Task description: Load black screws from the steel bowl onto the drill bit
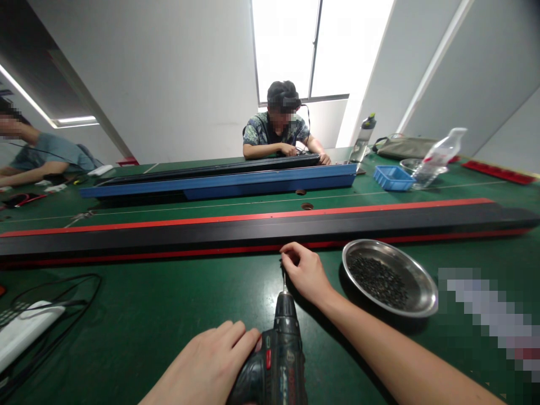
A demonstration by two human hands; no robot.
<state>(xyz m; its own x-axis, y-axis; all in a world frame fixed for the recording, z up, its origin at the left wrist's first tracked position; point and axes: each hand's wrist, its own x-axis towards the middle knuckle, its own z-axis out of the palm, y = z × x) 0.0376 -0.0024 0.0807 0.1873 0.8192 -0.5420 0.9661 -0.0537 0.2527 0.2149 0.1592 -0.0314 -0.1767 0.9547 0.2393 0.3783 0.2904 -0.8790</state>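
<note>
A black power drill (286, 360) with red marks points away from me, and my left hand (205, 360) is closed round its grip at the bottom middle. Its thin bit (284, 280) reaches the fingertips of my right hand (307, 273). These fingers pinch a tiny dark piece (282, 262), which looks like a black screw, at the bit's tip. Just beyond lies a long black bar (211, 236) with red edges, across the table. To the right of my right hand, a round metal dish (427, 289) holds several small black screws (375, 278).
The green table (160, 292) carries a long blue bar (261, 185), a blue basket (393, 179), a plastic bottle (441, 154) and, at left, cables (95, 292) with a white power strip (31, 332). One person (276, 132) works opposite; another (50, 154) sits far left.
</note>
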